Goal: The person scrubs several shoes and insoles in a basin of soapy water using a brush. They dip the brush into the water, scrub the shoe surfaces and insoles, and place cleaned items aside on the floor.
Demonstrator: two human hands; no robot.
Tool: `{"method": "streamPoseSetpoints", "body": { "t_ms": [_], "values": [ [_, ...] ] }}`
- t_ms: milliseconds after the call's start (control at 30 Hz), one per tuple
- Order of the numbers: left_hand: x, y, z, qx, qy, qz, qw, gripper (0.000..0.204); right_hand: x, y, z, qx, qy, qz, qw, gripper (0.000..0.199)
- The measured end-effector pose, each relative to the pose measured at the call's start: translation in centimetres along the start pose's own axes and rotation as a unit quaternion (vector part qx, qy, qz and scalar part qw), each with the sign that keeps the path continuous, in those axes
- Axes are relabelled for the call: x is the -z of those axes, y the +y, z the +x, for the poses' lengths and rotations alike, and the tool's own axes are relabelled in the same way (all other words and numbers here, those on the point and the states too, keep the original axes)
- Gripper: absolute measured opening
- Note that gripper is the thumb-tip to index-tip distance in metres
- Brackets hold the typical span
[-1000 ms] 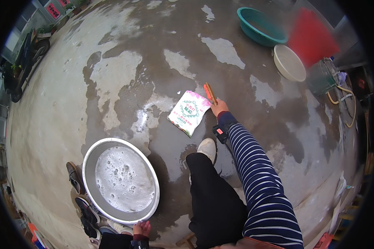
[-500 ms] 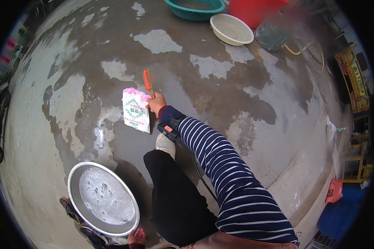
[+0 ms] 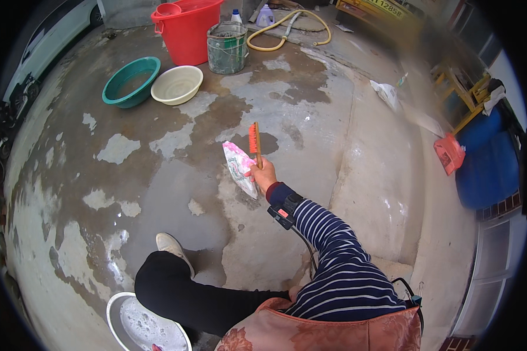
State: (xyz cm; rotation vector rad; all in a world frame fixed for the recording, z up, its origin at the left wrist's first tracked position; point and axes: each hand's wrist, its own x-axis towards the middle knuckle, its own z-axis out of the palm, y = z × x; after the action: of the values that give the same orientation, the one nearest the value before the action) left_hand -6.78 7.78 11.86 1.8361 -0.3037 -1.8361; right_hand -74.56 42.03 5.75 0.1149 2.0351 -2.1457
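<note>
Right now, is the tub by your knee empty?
Not empty: bubbly white suds show inside the tub. How full it is, I cannot tell.

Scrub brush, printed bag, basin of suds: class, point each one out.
Wooden scrub brush (image 3: 253, 140): head view, on its orange bristles.
Pink-and-white printed bag (image 3: 238, 166): head view, on its printed side.
Basin of suds (image 3: 115, 320): head view, left inner wall.

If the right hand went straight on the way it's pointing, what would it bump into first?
Past its brush and bag, the right hand would probably meet the cream basin, though depth is unclear.
</note>
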Motion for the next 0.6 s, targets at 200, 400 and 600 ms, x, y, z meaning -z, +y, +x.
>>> {"method": "streamPoseSetpoints", "body": {
  "t_ms": [200,400,600],
  "values": [
    [-1.7,7.3,-5.1,-0.102,-0.056,0.012,0.993,0.041,19.4,1.8,-2.9,-0.041,0.216,-0.076,0.973,0.01],
    [-3.6,20.4,-12.7,-0.268,-0.053,0.048,0.961,0.045,28.3,3.5,-8.7,-0.063,0.352,-0.085,0.93,0.011],
    [-5.8,26.6,-13.7,-0.307,-0.132,0.043,0.941,0.043,29.4,1.9,-14.5,-0.079,0.329,0.018,0.941,0.008]
  ]
}}
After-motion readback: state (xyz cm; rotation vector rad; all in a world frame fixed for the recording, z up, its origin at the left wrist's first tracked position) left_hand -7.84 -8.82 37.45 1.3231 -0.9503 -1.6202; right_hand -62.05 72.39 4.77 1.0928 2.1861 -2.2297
